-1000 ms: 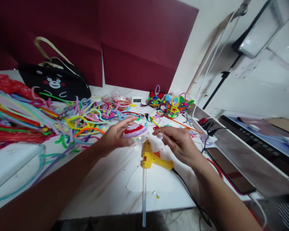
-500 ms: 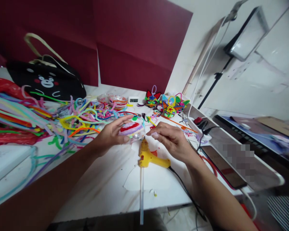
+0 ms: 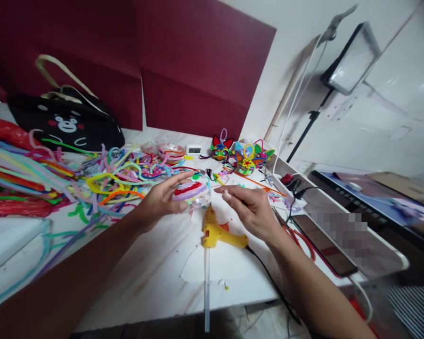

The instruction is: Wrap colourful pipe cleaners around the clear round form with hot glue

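Observation:
A clear, rounded plastic piece banded with red, purple and pale fuzzy pipe cleaner, which looks like a craft ball (image 3: 191, 190), is gripped in my left hand (image 3: 164, 197), thumb in front and fingers behind. Just right of it is my right hand (image 3: 249, 207), its index finger stretched toward the ball and its thumb a little below. Nothing shows between those fingers, and the other fingers are curled. Below both hands, a yellow glue gun (image 3: 212, 230) lies on the table, nozzle pointing away and a clear glue stick (image 3: 207, 292) jutting out behind.
Heaped pipe cleaners (image 3: 116, 174) cover the left side, before a black bag (image 3: 67, 120). Finished animal-head ornaments (image 3: 245, 160) and a small digital clock (image 3: 193, 150) stand at the back. A phone (image 3: 325, 245) lies on the right; the glue gun's black cord (image 3: 268, 273) runs off the front edge.
My right index finger has straightened and its pinch with the thumb has loosened. My left hand still holds the ball, tilted slightly. The view has shifted a little.

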Motion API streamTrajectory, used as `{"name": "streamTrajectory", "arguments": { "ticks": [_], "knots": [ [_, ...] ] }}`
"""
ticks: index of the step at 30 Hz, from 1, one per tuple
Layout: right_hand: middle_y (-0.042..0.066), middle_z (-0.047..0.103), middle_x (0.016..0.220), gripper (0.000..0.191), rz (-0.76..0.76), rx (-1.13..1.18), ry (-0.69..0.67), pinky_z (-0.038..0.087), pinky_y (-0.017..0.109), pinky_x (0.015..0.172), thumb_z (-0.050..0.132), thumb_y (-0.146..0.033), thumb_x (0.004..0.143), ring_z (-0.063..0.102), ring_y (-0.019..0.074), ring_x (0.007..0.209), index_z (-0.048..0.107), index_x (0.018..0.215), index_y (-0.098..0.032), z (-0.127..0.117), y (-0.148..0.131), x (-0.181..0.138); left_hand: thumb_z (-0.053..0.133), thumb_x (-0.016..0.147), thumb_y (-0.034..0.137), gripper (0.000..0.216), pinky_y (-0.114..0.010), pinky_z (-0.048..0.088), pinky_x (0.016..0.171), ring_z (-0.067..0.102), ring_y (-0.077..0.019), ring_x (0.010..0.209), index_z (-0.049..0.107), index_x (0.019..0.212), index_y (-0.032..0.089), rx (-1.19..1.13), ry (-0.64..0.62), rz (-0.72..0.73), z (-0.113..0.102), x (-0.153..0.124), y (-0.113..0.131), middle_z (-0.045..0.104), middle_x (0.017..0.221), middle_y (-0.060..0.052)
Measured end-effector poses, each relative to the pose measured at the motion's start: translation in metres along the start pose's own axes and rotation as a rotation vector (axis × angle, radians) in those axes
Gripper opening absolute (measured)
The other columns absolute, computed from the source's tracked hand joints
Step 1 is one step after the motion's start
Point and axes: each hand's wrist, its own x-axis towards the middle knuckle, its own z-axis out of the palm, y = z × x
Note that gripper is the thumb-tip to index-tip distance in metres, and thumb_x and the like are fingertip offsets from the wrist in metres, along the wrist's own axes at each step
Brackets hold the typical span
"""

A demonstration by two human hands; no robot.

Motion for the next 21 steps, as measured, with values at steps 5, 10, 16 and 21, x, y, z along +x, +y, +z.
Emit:
{"name": "streamTrajectory", "arguments": {
  "ticks": [5,10,16,21],
  "knots": [
    [0.005,0.069,0.073,0.037,0.099,0.231,-0.130,0.047,0.025,0.062,0.057,-0.046,0.095,0.061,0.0147,0.068,0.075,0.082,-0.016,0.000,0.005,0.003,0.082,0.062,0.039,0.085,-0.047,0.040,0.114,0.036,-0.0400,0.144,0.055,0.140,0.023,0.019,0.005,-0.030,0.000,0.000,0.000,0.048,0.153,-0.010],
    [0.002,0.069,0.068,0.035,0.343,0.575,-0.154,0.050,0.027,0.062,0.076,-0.052,0.078,0.063,0.0143,0.063,0.069,0.078,-0.017,0.007,0.012,0.004,0.082,0.062,0.039,0.087,-0.050,0.038,0.114,0.039,-0.0407,0.142,0.053,0.142,0.023,0.024,0.005,-0.051,0.001,0.000,0.000,0.048,0.153,-0.011],
    [0.001,0.064,0.070,0.028,0.265,0.377,-0.091,0.045,0.022,0.058,0.067,-0.044,0.087,0.057,0.0114,0.064,0.065,0.080,-0.017,0.010,0.012,0.002,0.083,0.060,0.041,0.088,-0.050,0.038,0.114,0.041,-0.0428,0.140,0.054,0.141,0.025,0.004,0.007,-0.077,0.001,-0.001,-0.001,0.047,0.154,-0.010],
    [-0.003,0.057,0.060,0.019,0.158,0.114,-0.022,0.037,0.021,0.050,0.054,-0.028,0.094,0.046,0.0090,0.051,0.068,0.089,-0.016,0.009,0.011,0.000,0.082,0.062,0.041,0.084,-0.051,0.036,0.116,0.038,-0.0426,0.142,0.055,0.140,0.027,0.035,0.011,-0.077,-0.001,-0.001,-0.001,0.046,0.155,-0.009]
  ]
}}
